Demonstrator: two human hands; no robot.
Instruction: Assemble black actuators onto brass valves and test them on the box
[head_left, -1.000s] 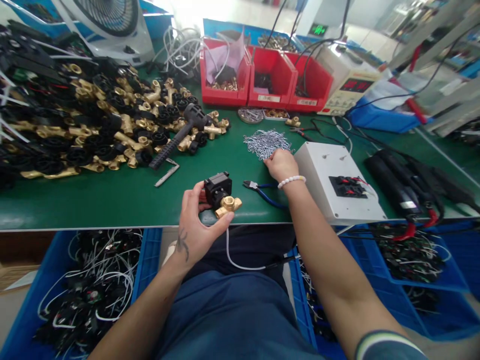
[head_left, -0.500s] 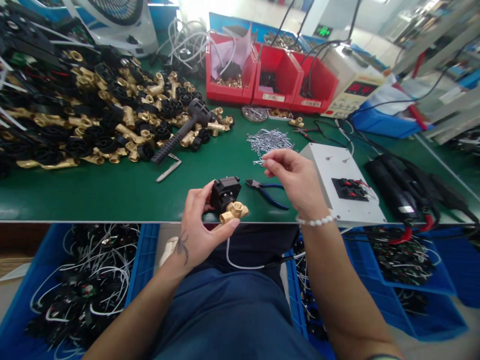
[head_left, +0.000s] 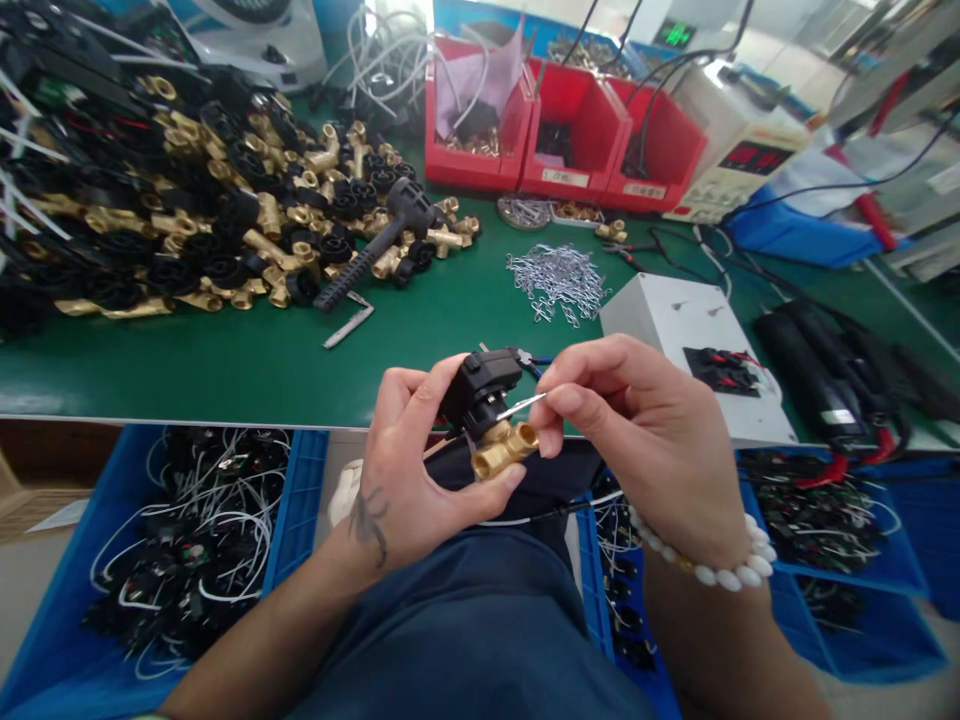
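My left hand (head_left: 412, 470) is closed around a brass valve (head_left: 504, 450) with a black plastic housing (head_left: 484, 385) on top, held over the table's front edge. Between the thumb and fingers of my right hand (head_left: 637, 430) is a thin silver wire clip (head_left: 523, 406). Its tip reaches the joint between brass and black housing; whether it has entered a hole I cannot tell. A pile of similar wire clips (head_left: 559, 280) lies on the green table beyond. Blue-handled pliers (head_left: 534, 362) lie behind the valve, mostly hidden by it and my right hand.
Many brass valves with black parts (head_left: 262, 230) are heaped at left, a black mallet (head_left: 375, 245) beside them. Red bins (head_left: 480, 165) stand at the back. At right sit a grey box (head_left: 652, 320) and black power tools (head_left: 806, 370). Blue crates (head_left: 292, 510) stand below.
My right hand has come from beside the clip pile toward me and down to the valve, bringing a wire clip. My left hand has raised and tilted the valve slightly, shifting it right.
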